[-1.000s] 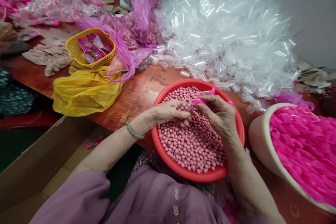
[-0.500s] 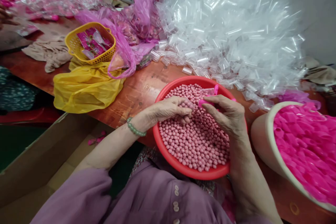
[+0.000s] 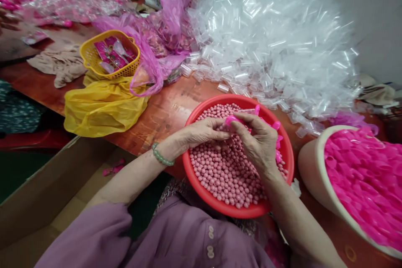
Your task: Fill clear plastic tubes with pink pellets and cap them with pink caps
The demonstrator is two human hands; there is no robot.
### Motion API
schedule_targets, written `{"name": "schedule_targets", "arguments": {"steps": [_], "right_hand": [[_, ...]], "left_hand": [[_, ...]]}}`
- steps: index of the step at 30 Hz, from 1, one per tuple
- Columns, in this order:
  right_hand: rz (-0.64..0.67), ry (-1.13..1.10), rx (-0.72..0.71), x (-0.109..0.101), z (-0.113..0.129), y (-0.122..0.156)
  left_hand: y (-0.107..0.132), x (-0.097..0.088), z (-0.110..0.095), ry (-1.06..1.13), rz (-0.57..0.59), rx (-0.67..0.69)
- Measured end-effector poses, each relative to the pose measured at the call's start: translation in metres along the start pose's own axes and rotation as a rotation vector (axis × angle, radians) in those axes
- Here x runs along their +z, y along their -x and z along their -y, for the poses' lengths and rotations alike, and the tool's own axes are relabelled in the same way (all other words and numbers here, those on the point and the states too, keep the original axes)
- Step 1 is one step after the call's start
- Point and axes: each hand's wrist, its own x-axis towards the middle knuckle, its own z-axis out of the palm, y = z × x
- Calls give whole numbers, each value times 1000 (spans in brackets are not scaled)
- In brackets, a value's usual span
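Above a red basin [image 3: 201,194] of round pink balls [image 3: 232,184], both my hands meet. My left hand [image 3: 205,132], with a green bead bracelet at the wrist, is closed around a clear plastic tube, mostly hidden by the fingers. My right hand [image 3: 257,138] pinches a bright pink cap [image 3: 231,120] between thumb and fingers, against the tube's end. Whether the cap is seated on it I cannot tell. Behind the right hand, several pink-capped pieces [image 3: 278,142] lie on the balls along the basin's right side.
A cream bucket [image 3: 317,155] full of pink caps [image 3: 367,180] stands at the right. Clear tubes [image 3: 270,46] are heaped behind the basin. To the left are a yellow basket [image 3: 91,56], a yellow bag [image 3: 105,109] and purple bags [image 3: 174,12]. An open cardboard box [image 3: 40,180] sits below the table.
My right hand has moved left with the pink cap, bringing it to the tube in my left hand. More pink-capped pieces show behind the right hand. The view has shifted slightly.
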Motion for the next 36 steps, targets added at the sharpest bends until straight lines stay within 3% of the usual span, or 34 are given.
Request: {"name": "schedule_targets", "arguments": {"steps": [7, 13, 17, 22, 31, 36], "right_hand": [[-42, -80, 85, 7, -5, -5], [73, -162, 173, -3, -14, -10], [114, -168, 186, -6, -13, -13], [157, -313, 290, -7, -14, -15], [194, -121, 90, -6, -17, -13], [259, 110, -140, -7, -14, -7]], "left_hand": [[1, -4, 0, 111, 136, -72], [2, -8, -2, 169, 192, -115], [1, -6, -1, 169, 152, -146], [2, 2, 0, 6, 12, -80], [2, 4, 4, -164, -8, -6], [5, 3, 6, -132, -20, 8]]}}
